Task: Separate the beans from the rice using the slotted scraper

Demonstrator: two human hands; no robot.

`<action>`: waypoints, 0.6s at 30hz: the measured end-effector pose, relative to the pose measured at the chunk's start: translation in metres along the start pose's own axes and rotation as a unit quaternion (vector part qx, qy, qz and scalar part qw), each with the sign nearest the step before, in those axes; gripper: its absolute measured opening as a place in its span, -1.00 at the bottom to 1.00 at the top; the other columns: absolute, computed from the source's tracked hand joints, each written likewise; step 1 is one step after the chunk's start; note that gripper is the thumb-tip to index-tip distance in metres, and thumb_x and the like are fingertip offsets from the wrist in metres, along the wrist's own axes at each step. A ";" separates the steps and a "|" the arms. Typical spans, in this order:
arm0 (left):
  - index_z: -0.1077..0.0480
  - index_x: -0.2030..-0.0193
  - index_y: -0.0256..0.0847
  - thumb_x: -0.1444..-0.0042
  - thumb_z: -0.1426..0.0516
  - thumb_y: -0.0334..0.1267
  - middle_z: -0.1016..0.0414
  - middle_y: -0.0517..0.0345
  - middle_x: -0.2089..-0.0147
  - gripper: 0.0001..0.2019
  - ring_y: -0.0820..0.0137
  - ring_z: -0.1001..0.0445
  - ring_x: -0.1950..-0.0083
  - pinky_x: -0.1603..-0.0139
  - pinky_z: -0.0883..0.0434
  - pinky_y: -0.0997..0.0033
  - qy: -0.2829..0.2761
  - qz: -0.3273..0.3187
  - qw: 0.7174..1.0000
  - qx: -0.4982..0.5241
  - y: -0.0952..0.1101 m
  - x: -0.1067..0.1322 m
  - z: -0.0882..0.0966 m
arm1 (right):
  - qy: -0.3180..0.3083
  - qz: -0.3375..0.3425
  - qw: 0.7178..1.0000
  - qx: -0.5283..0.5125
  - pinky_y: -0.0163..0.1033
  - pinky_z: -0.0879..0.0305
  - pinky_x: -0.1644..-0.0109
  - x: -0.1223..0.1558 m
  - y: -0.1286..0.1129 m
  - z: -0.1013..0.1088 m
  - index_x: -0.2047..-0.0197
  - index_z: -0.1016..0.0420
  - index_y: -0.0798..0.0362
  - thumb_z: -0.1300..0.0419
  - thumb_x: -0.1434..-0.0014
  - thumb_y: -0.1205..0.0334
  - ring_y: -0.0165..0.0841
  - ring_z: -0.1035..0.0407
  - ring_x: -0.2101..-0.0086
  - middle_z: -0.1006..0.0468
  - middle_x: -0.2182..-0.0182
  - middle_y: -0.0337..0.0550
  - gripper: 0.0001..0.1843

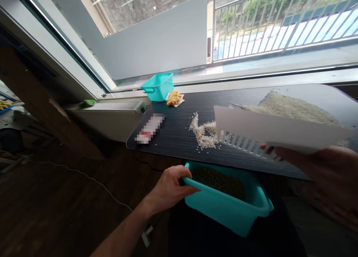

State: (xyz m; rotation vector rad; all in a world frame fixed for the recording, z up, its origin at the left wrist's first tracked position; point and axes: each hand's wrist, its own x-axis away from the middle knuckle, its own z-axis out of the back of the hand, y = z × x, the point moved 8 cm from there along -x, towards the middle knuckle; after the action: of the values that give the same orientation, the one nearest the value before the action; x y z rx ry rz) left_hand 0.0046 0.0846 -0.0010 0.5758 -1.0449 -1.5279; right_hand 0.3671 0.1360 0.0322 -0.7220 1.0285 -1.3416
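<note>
extending right from the left hand [175,181]: teal tub [220,207]

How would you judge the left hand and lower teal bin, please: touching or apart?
Touching: in the head view, the left hand grips the lower teal bin by its left corner.

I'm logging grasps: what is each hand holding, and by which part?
The left hand holds the turquoise tub by the rim at its left end; the right hand holds the slotted white tray along its lower edge.
</note>
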 end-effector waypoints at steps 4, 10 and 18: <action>-0.40 0.47 -0.15 -0.06 -0.39 -0.19 -0.31 0.29 0.41 -0.73 0.39 -0.29 0.30 0.26 -0.21 0.38 0.017 0.009 1.000 -0.021 -0.009 0.004 0.011 | -0.026 0.008 1.000 -0.006 0.14 -0.71 0.14 -0.034 -0.036 -0.032 0.39 -0.83 -0.16 -0.49 0.13 -0.64 -0.01 -0.70 0.27 -0.83 0.31 -0.01 -0.32; -0.38 0.47 -0.14 -0.07 -0.35 -0.16 -0.33 0.28 0.40 -0.74 0.37 -0.29 0.30 0.26 -0.21 0.37 0.035 0.011 0.999 -0.039 -0.017 0.006 0.022 | -0.054 0.011 0.998 0.008 0.01 -0.59 0.25 -0.064 -0.033 -0.051 0.39 -0.82 -0.06 -0.47 0.13 -0.64 -0.15 -0.60 0.38 -0.80 0.38 -0.02 -0.26; -0.39 0.46 -0.14 -0.06 -0.35 -0.18 -0.33 0.29 0.40 -0.76 0.37 -0.31 0.31 0.25 -0.20 0.36 0.035 0.012 0.999 -0.034 -0.018 0.005 0.025 | -0.078 0.000 0.997 -0.022 0.07 -0.65 0.14 -0.063 -0.036 -0.061 0.41 -0.83 -0.08 -0.52 0.19 -0.61 -0.10 -0.64 0.33 -0.82 0.35 0.01 -0.29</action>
State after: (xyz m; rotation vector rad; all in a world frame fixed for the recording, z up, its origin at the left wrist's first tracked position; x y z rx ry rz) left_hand -0.0263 0.0866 -0.0037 0.5627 -0.9391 -1.5060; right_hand 0.3013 0.2016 0.0506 -0.8464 0.9353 -1.2454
